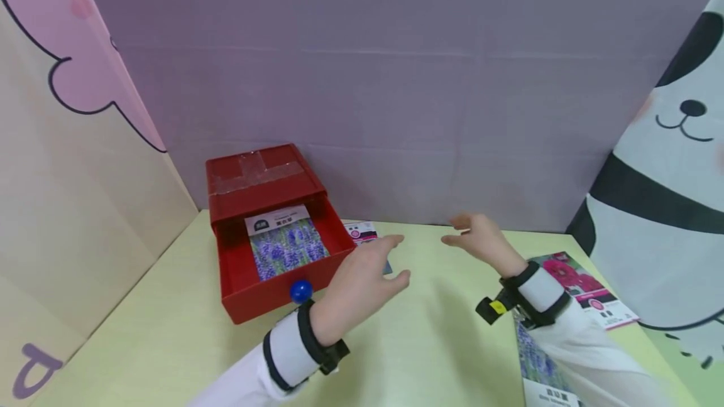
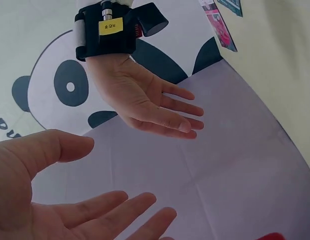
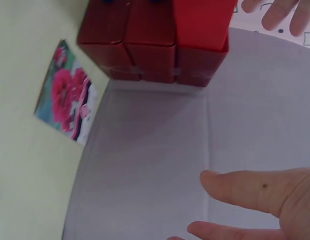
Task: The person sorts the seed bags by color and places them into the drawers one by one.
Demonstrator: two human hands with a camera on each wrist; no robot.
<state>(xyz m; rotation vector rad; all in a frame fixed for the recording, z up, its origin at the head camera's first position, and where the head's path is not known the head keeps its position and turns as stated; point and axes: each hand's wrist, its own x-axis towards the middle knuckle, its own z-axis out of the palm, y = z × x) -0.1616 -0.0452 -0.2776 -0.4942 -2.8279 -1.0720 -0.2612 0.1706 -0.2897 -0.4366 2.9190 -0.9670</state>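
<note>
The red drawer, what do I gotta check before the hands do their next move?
1. Left hand free: ok, open and empty.
2. Right hand free: ok, open and empty.
3. Red drawer open: ok, pulled out.
4. Packet in the drawer lying inside: ok.
5. Nothing at the drawer's back: cannot tell, the red box covers it.
6. Purple-flower packet on the table fully visible: not ok, the right sleeve hides part.

A red, taped three-tier box (image 1: 254, 176) stands on the pale-yellow table (image 1: 407, 357), its top drawer (image 1: 257, 300) pulled out — a purple-flower card (image 1: 290, 247) lies inside. A pink-flower card (image 3: 65, 97) lies just beside the box.
</note>
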